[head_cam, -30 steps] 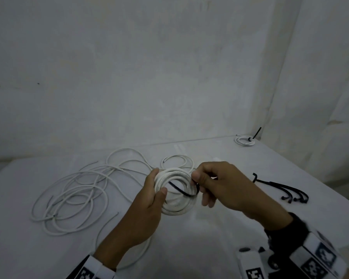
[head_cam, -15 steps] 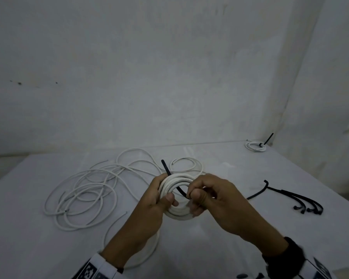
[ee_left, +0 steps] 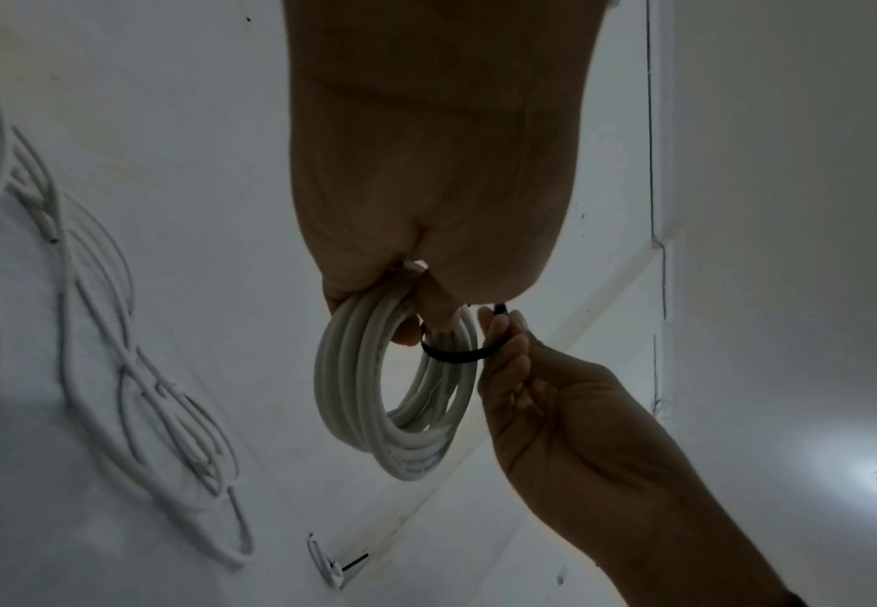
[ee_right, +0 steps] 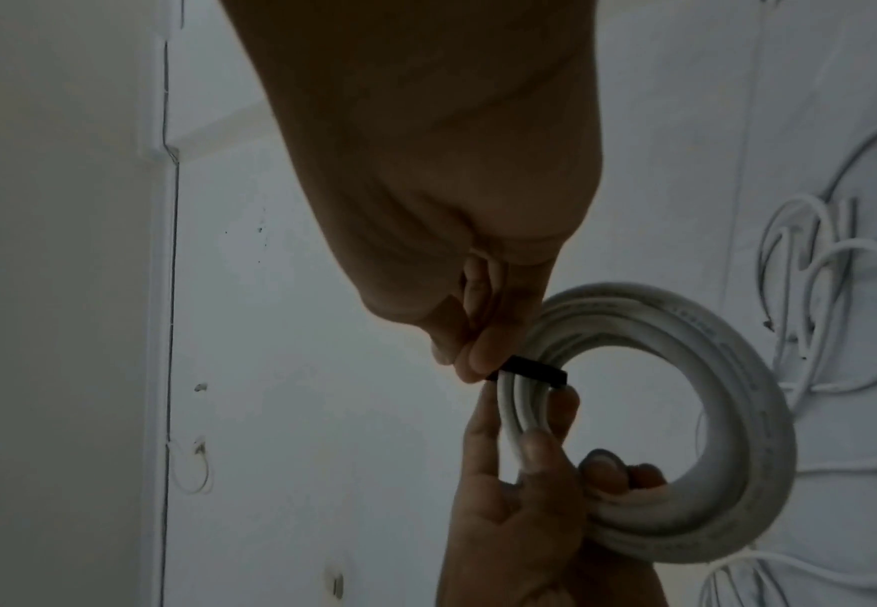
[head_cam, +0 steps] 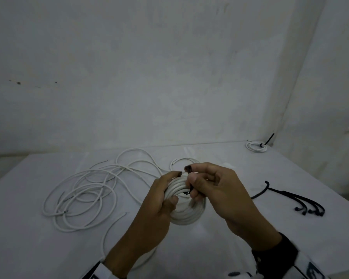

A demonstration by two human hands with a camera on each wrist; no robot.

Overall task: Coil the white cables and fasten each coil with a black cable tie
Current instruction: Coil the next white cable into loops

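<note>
1. The step in hand is the fastening of one coil: the winding looks done, and a black cable tie (ee_left: pixel 457 355) is wrapped across the strands of the white coil (head_cam: pixel 186 213), which is held up off the table (head_cam: pixel 240 164) at the middle of the head view.

2. The left hand (head_cam: pixel 159 200) grips the coil, fingers curled over the bundle at its 9 o'clock side, thumb inside the ring (the right wrist view shows the fingertips hooked through the opening).

3. The right hand (head_cam: pixel 214 188) pinches the tie at the coil's 12 to 1 o'clock edge. In the left wrist view the band runs round the bundle into those fingertips; whether the tail is already through the head I cannot tell.

4. My reading of the next move: keep the left grip firm so that the turns stay stacked, feed or draw the tail through the lock, then pull it snug. The strands look springy, so slack could let the outer turns slip out from under the band.

5. Work left: loose white cables (head_cam: pixel 83 190) sprawl at 9 o'clock on the table, uncoiled. Spare black ties (head_cam: pixel 302 202) lie at 3 o'clock, well apart from the hands.

6. One small tied coil (head_cam: pixel 257 147) sits far off at 1 o'clock by the wall, its tie end sticking up.
</note>
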